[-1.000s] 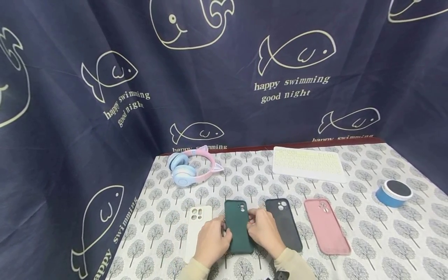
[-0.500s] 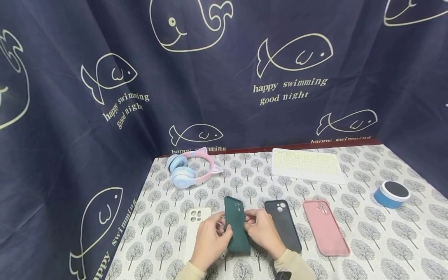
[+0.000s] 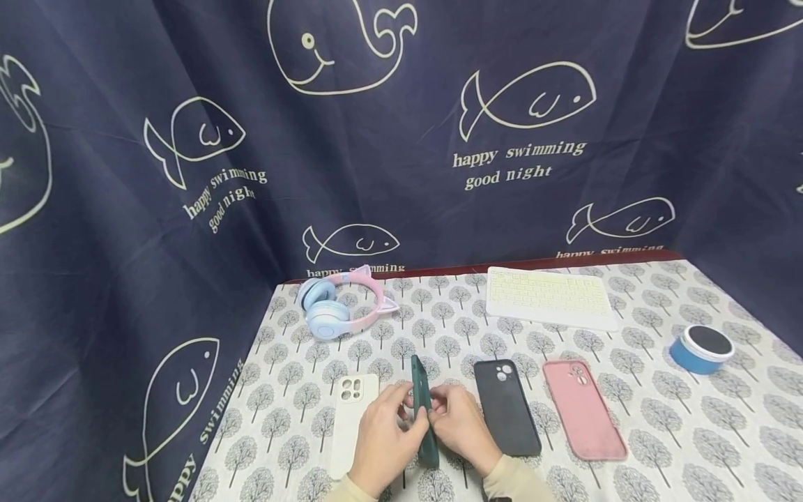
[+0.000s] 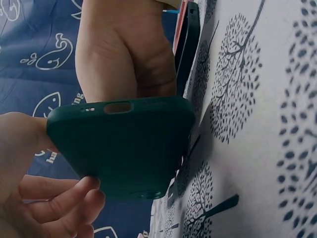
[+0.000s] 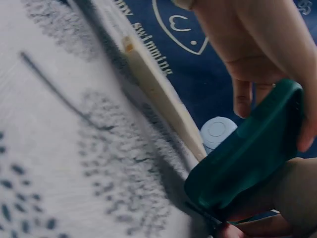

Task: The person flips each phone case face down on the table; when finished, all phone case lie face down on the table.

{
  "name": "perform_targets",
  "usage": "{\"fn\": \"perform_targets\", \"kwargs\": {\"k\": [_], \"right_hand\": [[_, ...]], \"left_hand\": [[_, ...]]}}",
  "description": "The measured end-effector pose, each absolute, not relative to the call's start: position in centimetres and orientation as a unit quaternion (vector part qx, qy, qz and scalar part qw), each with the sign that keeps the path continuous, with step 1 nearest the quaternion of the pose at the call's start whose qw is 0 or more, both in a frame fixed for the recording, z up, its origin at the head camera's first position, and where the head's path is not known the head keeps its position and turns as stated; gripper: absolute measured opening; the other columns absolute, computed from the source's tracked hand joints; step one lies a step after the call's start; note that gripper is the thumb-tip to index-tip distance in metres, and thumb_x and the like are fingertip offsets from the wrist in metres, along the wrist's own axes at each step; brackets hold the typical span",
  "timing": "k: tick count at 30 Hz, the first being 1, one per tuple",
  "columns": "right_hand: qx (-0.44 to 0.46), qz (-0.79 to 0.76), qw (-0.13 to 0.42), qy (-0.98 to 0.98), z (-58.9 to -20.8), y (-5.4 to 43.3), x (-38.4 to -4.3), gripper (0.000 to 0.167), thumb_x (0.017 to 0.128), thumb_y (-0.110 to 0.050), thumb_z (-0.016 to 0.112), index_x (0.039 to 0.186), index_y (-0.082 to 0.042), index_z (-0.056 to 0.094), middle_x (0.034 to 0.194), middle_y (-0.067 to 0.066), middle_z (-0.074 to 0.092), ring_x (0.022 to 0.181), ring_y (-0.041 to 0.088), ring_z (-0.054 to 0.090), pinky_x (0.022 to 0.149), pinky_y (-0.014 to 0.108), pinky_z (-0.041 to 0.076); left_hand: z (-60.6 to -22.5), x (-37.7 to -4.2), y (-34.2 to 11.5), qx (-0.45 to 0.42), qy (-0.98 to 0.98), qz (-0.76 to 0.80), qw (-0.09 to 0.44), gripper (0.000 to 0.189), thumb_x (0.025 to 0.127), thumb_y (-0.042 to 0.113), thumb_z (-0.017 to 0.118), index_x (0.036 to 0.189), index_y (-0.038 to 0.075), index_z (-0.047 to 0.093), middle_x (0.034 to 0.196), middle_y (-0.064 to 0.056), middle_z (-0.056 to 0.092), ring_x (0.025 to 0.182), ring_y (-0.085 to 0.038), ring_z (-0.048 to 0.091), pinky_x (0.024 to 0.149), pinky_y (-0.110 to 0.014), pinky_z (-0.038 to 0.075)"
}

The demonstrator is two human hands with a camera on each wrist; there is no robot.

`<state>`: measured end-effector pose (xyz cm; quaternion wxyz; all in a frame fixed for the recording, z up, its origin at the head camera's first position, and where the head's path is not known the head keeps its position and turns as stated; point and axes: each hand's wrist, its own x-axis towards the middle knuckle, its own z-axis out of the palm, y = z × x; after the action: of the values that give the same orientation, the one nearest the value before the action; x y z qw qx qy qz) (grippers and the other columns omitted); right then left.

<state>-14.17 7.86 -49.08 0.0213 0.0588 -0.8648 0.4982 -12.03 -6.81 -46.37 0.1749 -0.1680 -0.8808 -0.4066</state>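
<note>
A dark green phone case [image 3: 419, 376] stands tipped up on a long side, its back toward the left and its hollow inside toward the right. My left hand [image 3: 385, 434] grips it by the upper long edge, thumb on the near side and fingers along the back. At its right side my right hand [image 3: 461, 422] holds it low down, fingers curled in against it. In the left wrist view the case [image 4: 124, 144] shows its end with a port slot. The right wrist view looks into the dark inside of the case [image 5: 262, 153].
A cream phone case [image 3: 353, 418] lies left of the hands. Black [image 3: 509, 411] and pink [image 3: 585, 411] cases lie to the right. Cat-ear headphones [image 3: 339, 314], a white keyboard [image 3: 548, 296] and a blue round tub [image 3: 699, 348] stand farther back. A navy curtain [image 3: 376, 160] hangs behind.
The green case has turned from lying back-up to standing on its long side. My left hand has followed it a little to the right; the other things stay put.
</note>
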Motion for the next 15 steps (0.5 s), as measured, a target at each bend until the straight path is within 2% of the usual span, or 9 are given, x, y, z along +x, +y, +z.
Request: {"fn": "perform_targets", "kwargs": {"k": [8, 15], "right_hand": [[0.077, 0.432, 0.082, -0.895, -49.19, 7.37, -13.66, 0.029, 0.072, 0.003, 0.071, 0.1, 0.01, 0.07, 0.07, -0.002, 0.056, 0.063, 0.008, 0.05, 0.057, 0.025, 0.045], [0.082, 0.446, 0.051, -0.89, -48.62, 7.99, -13.89, 0.027, 0.079, -0.001, 0.068, 0.104, 0.009, 0.07, 0.072, -0.003, 0.062, 0.061, 0.005, 0.051, 0.055, 0.023, 0.045]], "left_hand": [[-46.62, -11.92, -6.39, -0.18, -0.88, -0.381, 0.221, 0.031, 0.075, 0.011, 0.076, 0.104, -0.001, 0.072, 0.077, 0.011, 0.058, 0.061, -0.001, 0.052, 0.055, -0.016, 0.041], [-46.86, -11.75, -6.29, -0.171, -0.878, -0.394, 0.211, 0.029, 0.079, 0.013, 0.076, 0.106, 0.001, 0.072, 0.079, 0.012, 0.059, 0.062, -0.003, 0.053, 0.055, -0.017, 0.041]]}}
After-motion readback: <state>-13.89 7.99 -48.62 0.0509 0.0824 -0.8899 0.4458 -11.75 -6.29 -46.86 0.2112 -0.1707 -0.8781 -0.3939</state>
